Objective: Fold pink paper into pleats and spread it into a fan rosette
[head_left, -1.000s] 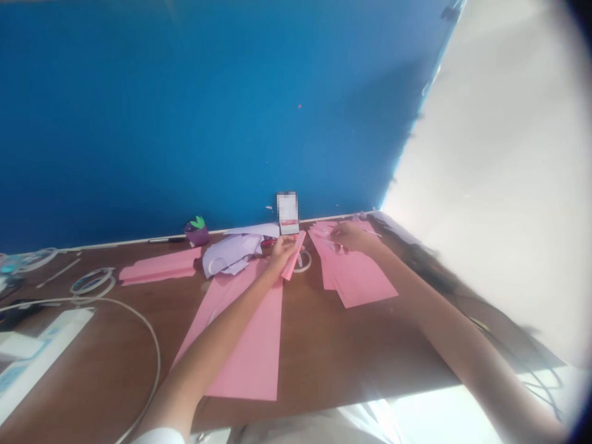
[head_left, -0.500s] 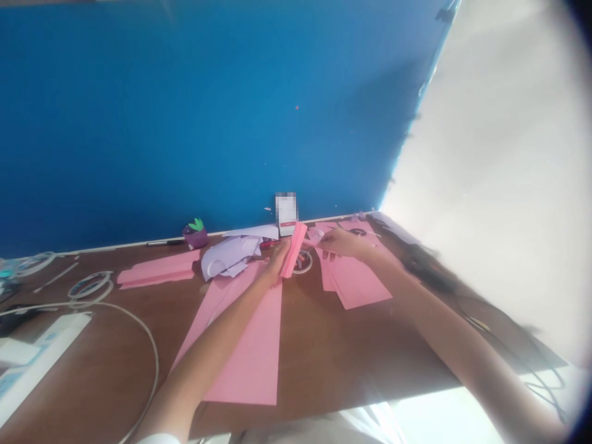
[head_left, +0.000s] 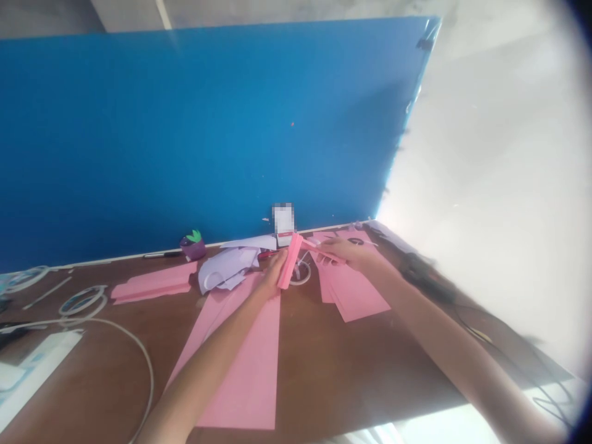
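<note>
My left hand (head_left: 272, 276) is closed around a folded pink paper strip (head_left: 290, 259) and holds it nearly upright above the brown table (head_left: 346, 364). My right hand (head_left: 345, 251) pinches a thin pink piece (head_left: 319, 250) whose tip reaches the top of that strip. A long pink sheet (head_left: 245, 364) lies flat under my left forearm. Beneath my right hand lies a stack of pink sheets (head_left: 354, 290). A roll of tape (head_left: 300, 273) sits on the table just behind the strip.
White paper scraps (head_left: 226, 265) and a purple pot (head_left: 193, 246) lie by the blue wall board (head_left: 185, 135). More pink paper (head_left: 152, 285) is at the left, with tape rolls (head_left: 82, 301), a white cable (head_left: 139, 351) and a power strip (head_left: 32, 370). Dark cables (head_left: 430, 283) run along the right edge.
My left hand raised the folded strip more upright. My right hand left the pink stack, picked up a thin pink piece and brought it leftward to the strip. The view tilted upward.
</note>
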